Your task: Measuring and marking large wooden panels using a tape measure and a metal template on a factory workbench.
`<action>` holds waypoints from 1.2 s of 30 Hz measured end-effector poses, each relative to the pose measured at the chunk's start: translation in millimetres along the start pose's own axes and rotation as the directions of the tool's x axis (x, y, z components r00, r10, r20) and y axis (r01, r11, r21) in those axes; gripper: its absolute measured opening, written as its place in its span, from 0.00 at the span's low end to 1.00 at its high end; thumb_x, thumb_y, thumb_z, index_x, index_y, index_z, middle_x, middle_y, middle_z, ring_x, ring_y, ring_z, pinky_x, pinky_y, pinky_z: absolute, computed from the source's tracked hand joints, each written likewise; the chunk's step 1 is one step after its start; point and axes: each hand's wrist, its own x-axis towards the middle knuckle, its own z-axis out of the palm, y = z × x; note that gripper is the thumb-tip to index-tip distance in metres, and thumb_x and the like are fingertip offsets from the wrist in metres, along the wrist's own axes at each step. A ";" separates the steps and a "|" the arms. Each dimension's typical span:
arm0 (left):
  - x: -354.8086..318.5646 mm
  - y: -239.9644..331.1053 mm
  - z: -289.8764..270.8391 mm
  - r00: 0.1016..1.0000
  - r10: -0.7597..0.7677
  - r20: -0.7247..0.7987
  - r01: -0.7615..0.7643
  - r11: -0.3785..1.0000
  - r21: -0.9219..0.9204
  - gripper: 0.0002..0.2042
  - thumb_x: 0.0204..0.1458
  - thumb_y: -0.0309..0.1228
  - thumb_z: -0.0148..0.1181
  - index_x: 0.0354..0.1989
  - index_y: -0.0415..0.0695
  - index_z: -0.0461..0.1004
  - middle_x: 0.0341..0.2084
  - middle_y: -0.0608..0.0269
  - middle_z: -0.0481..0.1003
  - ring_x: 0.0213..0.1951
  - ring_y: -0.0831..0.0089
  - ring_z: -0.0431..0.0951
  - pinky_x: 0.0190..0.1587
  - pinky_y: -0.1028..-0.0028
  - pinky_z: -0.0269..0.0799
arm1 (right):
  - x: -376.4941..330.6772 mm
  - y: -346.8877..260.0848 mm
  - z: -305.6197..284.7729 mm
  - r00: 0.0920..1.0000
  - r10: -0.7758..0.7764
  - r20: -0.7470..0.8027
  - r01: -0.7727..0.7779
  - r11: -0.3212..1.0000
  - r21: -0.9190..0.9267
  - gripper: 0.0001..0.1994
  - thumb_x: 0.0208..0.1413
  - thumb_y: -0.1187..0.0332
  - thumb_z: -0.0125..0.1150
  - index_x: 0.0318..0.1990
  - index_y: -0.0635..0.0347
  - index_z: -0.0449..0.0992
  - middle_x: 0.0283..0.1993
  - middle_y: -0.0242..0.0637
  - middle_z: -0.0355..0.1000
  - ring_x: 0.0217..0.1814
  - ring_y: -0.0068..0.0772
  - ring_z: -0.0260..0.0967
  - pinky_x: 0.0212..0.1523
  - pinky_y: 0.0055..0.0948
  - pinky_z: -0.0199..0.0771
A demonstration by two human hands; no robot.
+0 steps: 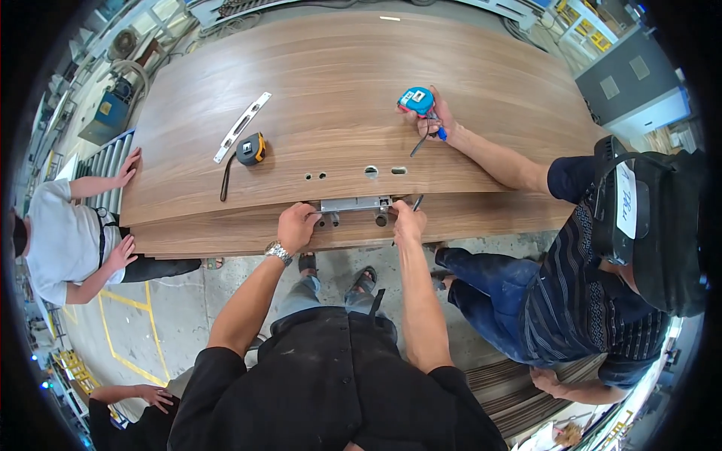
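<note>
A long wooden door panel (pixel 338 90) lies flat in front of me. A grey metal lock case (pixel 353 204) sits in its near edge. My left hand (pixel 297 225), with a wristwatch, grips the left end of the lock case. My right hand (pixel 408 223) holds the right end and also has a dark pencil (pixel 417 202) between its fingers. Several drilled holes (pixel 371 171) show in the panel just beyond the lock.
A black-and-yellow tape measure (pixel 250 149) and a silver metal plate (pixel 242 126) lie on the panel at left. A person at right holds a blue tape measure (pixel 416 100) and a pen on the panel. Another person at left rests both hands on the panel's end.
</note>
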 end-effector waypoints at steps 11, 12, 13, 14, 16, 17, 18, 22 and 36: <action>-22.3 29.8 -3.0 0.985 0.071 0.156 -0.073 0.997 0.008 0.10 0.53 0.32 0.65 0.25 0.41 0.72 0.28 0.53 0.72 0.34 0.48 0.75 0.35 0.54 0.71 | 21.5 7.5 -16.3 0.966 -0.257 0.042 0.260 0.948 -0.184 0.08 0.46 0.71 0.67 0.23 0.64 0.75 0.17 0.33 0.70 0.10 0.21 0.56 0.11 0.28 0.49; -21.0 28.7 -2.4 0.986 0.069 0.151 -0.072 0.997 0.013 0.10 0.53 0.32 0.65 0.25 0.41 0.72 0.28 0.53 0.72 0.34 0.48 0.75 0.35 0.54 0.71 | 23.9 5.4 -15.3 0.965 -0.256 0.049 0.261 0.948 -0.181 0.08 0.46 0.71 0.67 0.23 0.64 0.75 0.17 0.33 0.70 0.10 0.21 0.56 0.11 0.28 0.49; -19.7 28.9 0.4 0.988 0.075 0.135 -0.076 0.997 0.001 0.10 0.53 0.32 0.65 0.25 0.41 0.71 0.28 0.53 0.72 0.34 0.48 0.75 0.35 0.53 0.71 | 28.5 0.2 -17.9 0.984 -0.173 0.049 0.180 0.952 -0.248 0.08 0.46 0.71 0.67 0.23 0.64 0.75 0.16 0.32 0.69 0.10 0.21 0.56 0.11 0.29 0.49; -23.3 28.5 2.8 0.990 0.075 0.123 -0.074 0.997 -0.013 0.10 0.53 0.31 0.65 0.26 0.41 0.71 0.29 0.53 0.72 0.34 0.48 0.75 0.35 0.53 0.71 | 28.1 -3.6 -20.9 0.996 -0.084 0.044 0.093 0.943 -0.320 0.08 0.45 0.71 0.67 0.23 0.63 0.74 0.16 0.30 0.67 0.10 0.21 0.56 0.11 0.29 0.48; -28.0 28.8 4.3 0.991 0.065 0.114 -0.066 0.998 0.009 0.09 0.53 0.31 0.65 0.26 0.41 0.72 0.31 0.53 0.73 0.34 0.48 0.76 0.36 0.55 0.72 | 21.4 -11.1 -17.8 0.997 -0.055 0.053 0.070 0.943 -0.327 0.08 0.45 0.71 0.67 0.23 0.63 0.75 0.15 0.30 0.66 0.11 0.21 0.56 0.12 0.29 0.48; -35.9 26.4 1.4 0.994 0.047 0.099 -0.050 0.998 0.031 0.08 0.53 0.30 0.65 0.27 0.40 0.73 0.33 0.54 0.74 0.34 0.49 0.77 0.36 0.57 0.73 | 6.7 -21.3 -11.5 0.995 -0.027 0.099 0.055 0.956 -0.290 0.08 0.45 0.70 0.67 0.23 0.63 0.75 0.16 0.29 0.66 0.11 0.21 0.56 0.12 0.29 0.48; -39.0 30.1 4.5 0.994 0.047 0.100 -0.050 0.998 0.028 0.08 0.53 0.30 0.65 0.27 0.40 0.73 0.33 0.54 0.74 0.34 0.49 0.77 0.36 0.57 0.73 | 1.7 -30.2 -13.6 0.992 -0.012 0.126 0.043 0.968 -0.247 0.08 0.46 0.70 0.66 0.23 0.63 0.75 0.16 0.29 0.66 0.11 0.21 0.56 0.12 0.29 0.49; -35.7 30.5 9.0 0.983 0.097 0.155 -0.105 0.993 0.046 0.09 0.52 0.29 0.65 0.27 0.40 0.72 0.34 0.52 0.74 0.36 0.48 0.76 0.38 0.55 0.73 | 15.4 -21.9 -23.1 0.991 -0.079 0.105 0.109 0.938 -0.329 0.08 0.46 0.68 0.67 0.24 0.62 0.75 0.16 0.29 0.67 0.12 0.22 0.57 0.13 0.30 0.51; -92.8 71.9 -44.6 0.939 0.209 0.274 -0.169 0.972 -0.162 0.08 0.53 0.24 0.64 0.41 0.41 0.76 0.46 0.47 0.80 0.42 0.47 0.80 0.41 0.58 0.78 | -108.1 -45.8 -116.5 0.990 0.101 0.096 -0.083 0.982 -0.171 0.05 0.54 0.71 0.68 0.35 0.62 0.80 0.24 0.27 0.70 0.18 0.18 0.58 0.20 0.23 0.54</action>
